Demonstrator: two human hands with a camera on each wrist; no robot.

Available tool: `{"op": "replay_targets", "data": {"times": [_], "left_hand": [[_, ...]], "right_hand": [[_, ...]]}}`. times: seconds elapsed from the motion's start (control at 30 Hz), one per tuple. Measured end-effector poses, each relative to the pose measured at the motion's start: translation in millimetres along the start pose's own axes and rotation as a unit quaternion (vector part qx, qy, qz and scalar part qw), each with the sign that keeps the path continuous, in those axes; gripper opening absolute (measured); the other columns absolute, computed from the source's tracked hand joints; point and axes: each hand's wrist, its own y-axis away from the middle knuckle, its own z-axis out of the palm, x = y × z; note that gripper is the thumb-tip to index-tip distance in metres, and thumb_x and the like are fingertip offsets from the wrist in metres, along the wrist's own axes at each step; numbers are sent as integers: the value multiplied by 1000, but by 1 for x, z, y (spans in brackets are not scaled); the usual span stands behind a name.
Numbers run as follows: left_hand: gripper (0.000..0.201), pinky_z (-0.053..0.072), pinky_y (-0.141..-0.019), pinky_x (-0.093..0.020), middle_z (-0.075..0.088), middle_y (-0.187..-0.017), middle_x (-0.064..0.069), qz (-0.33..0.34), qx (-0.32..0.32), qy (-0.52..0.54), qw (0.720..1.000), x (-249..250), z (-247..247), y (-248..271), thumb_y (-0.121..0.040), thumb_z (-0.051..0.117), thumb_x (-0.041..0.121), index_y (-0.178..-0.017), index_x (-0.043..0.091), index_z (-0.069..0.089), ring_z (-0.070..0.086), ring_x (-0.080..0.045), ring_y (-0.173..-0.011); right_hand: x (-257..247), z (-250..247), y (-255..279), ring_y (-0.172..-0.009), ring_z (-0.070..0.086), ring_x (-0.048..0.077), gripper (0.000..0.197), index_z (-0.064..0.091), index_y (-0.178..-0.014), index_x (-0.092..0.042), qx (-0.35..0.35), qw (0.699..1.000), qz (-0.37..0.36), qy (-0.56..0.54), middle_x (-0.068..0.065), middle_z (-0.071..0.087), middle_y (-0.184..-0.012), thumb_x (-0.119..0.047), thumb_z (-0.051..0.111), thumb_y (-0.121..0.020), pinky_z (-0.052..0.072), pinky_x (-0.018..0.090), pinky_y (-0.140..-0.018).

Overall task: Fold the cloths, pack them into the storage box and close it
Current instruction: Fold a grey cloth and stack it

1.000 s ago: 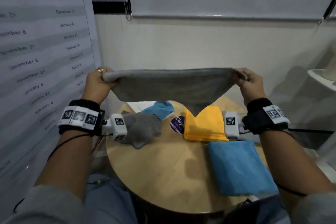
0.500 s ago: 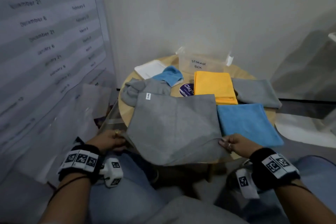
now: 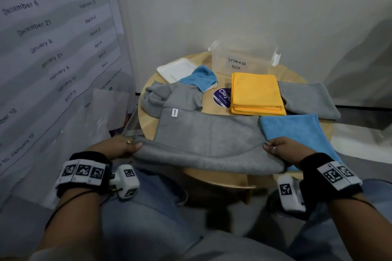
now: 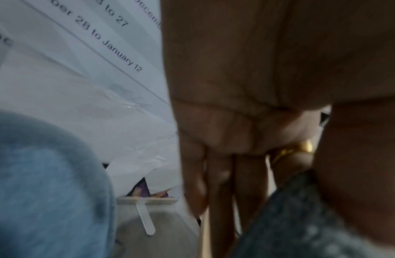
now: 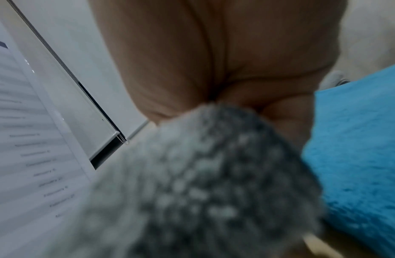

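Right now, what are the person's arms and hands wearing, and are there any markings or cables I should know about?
Each forearm carries a black wristband with a white strip of black square fiducial tags, plus a white boxy camera module bearing its own tag. A thin black cable trails along the left forearm. The left hand wears a gold ring; the right hand wears a silver-looking ring. Grey sleeves show near the elbows.

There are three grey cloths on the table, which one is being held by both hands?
The large grey cloth at the table's near edge: left hand and right hand pinch its near corners. The others lie untouched, one crumpled far left, one folded far right.
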Motion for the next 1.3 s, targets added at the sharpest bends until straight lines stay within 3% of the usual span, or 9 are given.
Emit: {"op": "replay_targets", "data": {"times": [0.2,0.27,0.33,0.4,0.47,0.53,0.6,0.8,1.3], "left_hand": [[28,49,-55,-19,66,-68,-5,-49,-55,15,997,-14,-1,-13,-92,56,28,-73,9,65,61,-15,-61],[27,47,-55,-16,63,-69,-4,-30,-9,28,999,-7,1,-26,-94,54,24,-71,12,60,57,-13,-62],[29,54,-76,-31,65,-89,-12,6,39,60,997,1,0,-44,-93,55,35,-86,8,64,61,-22,-81],[63,49,-93,-48,65,-107,-19,33,67,73,995,-17,0,-88,-81,54,59,-108,3,63,61,-31,-100],[73,49,-92,-47,66,-102,-19,49,89,82,991,-11,4,-115,-75,52,66,-106,0,61,62,-32,-98],[46,46,-80,-36,60,-82,-16,36,114,61,991,24,9,-107,-90,53,45,-84,-1,56,58,-30,-85],[32,39,-75,-33,58,-84,-19,24,126,33,991,39,14,-114,-97,47,27,-86,-2,55,56,-31,-87],[44,35,-89,-33,52,-126,-29,-4,117,7,993,50,22,-139,-102,34,28,-117,-8,54,49,-37,-117],[38,38,-88,-41,53,-122,-30,-9,139,-137,981,57,21,-180,-102,32,24,-116,-8,49,50,-41,-110]], "right_hand": [[3,26,-5,-104,59,28,23,66,-96,-9,-88,995,18,34,9,63,-101,-26,52,-95,41,28,-89],[-4,28,-19,-104,56,29,28,65,-101,-2,-21,999,20,14,13,62,-104,-25,49,-96,39,29,-88],[-11,27,-38,-108,55,35,35,62,-106,6,84,996,19,-6,23,62,-110,-23,45,-98,38,34,-90],[-16,26,-57,-113,52,41,36,58,-111,7,141,989,31,-2,29,59,-116,-22,40,-99,38,38,-92],[-18,29,-72,-115,50,43,36,55,-116,8,160,986,54,6,31,55,-120,-19,37,-100,37,40,-93],[-17,37,-84,-114,49,43,35,53,-114,10,162,984,71,7,32,54,-120,-16,36,-100,37,40,-92],[-16,45,-91,-114,50,42,33,54,-112,10,169,981,91,11,31,55,-120,-15,36,-100,38,39,-92],[-14,49,-106,-112,51,42,28,52,-112,7,209,968,140,-3,30,55,-119,-13,39,-98,39,43,-93],[-15,42,-122,-116,48,44,33,43,-120,6,196,964,183,0,31,51,-123,-18,39,-99,40,44,-91]]}}
